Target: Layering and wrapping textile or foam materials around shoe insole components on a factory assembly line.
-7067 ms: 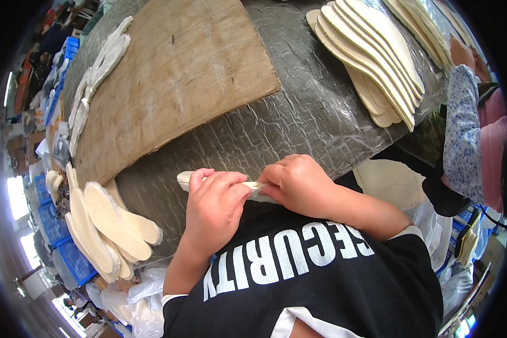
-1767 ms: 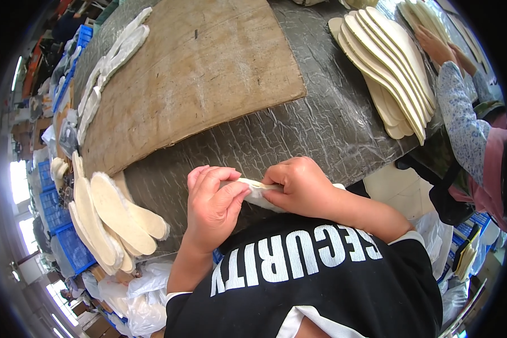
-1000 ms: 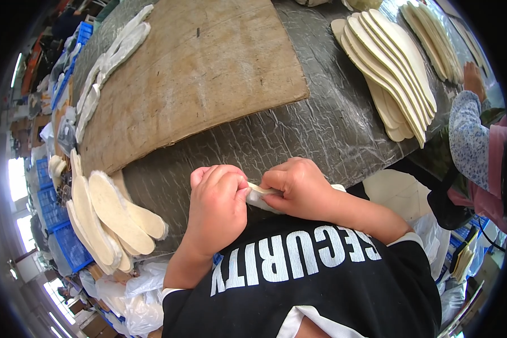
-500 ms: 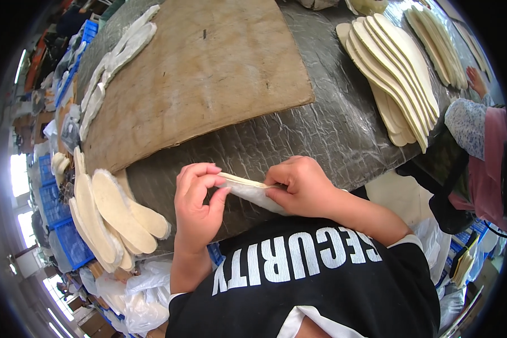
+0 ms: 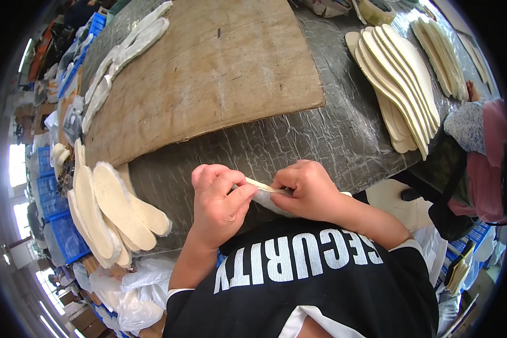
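Both hands, left hand (image 5: 219,205) and right hand (image 5: 307,188), pinch a pale cream fleecy shoe insole (image 5: 265,194) (fanned insole stack (image 5: 400,84) at two o'clock), seemingly mid-peel.

The scene is evenly and brightly lit by daylight, with overexposed windows (image 5: 18,169) at the left, soft shadows, strong fisheye bending, and a black vignetted rim.

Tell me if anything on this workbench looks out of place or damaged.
Nothing stands out. Both hands, left hand and right hand, pinch one pale insole over the dark table; other insoles lie in neat fanned stacks.
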{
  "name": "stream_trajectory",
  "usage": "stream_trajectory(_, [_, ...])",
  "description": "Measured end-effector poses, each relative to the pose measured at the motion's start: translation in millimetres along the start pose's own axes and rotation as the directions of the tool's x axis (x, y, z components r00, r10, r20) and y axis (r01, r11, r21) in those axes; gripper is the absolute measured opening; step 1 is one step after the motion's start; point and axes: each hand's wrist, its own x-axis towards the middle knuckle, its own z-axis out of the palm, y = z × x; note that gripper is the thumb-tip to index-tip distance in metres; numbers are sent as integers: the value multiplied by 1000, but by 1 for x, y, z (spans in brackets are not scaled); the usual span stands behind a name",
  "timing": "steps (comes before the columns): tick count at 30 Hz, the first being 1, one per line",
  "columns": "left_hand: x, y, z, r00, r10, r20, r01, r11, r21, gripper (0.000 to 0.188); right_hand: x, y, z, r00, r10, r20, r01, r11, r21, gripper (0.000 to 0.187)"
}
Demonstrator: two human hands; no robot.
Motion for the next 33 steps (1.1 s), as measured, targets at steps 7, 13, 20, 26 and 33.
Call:
stream_trajectory(7, [0,9,11,1000,22,14,-23,997,76,16,-2,1,5,983,171,-62,-167,984,67,10])
stream_trajectory(13, [12,15,-4,975,-187,119,172,977,126,15,1,3,7,994,-74,-81,68,995,-74,14])
stream_trajectory(20, [24,16,-13,929,-266,256,254,964,81,11,1,7,6,981,-193,-13,191,978,-85,13])
stream_trajectory(26, [21,10,-10,946,-226,231,243,969,-49,11,2,2,-3,983,-155,99,163,984,-71,15])
stream_trajectory(33, [10,4,1,976,-116,184,156,963,-220,17,9,-2,-1,989,26,148,-16,998,-68,19])
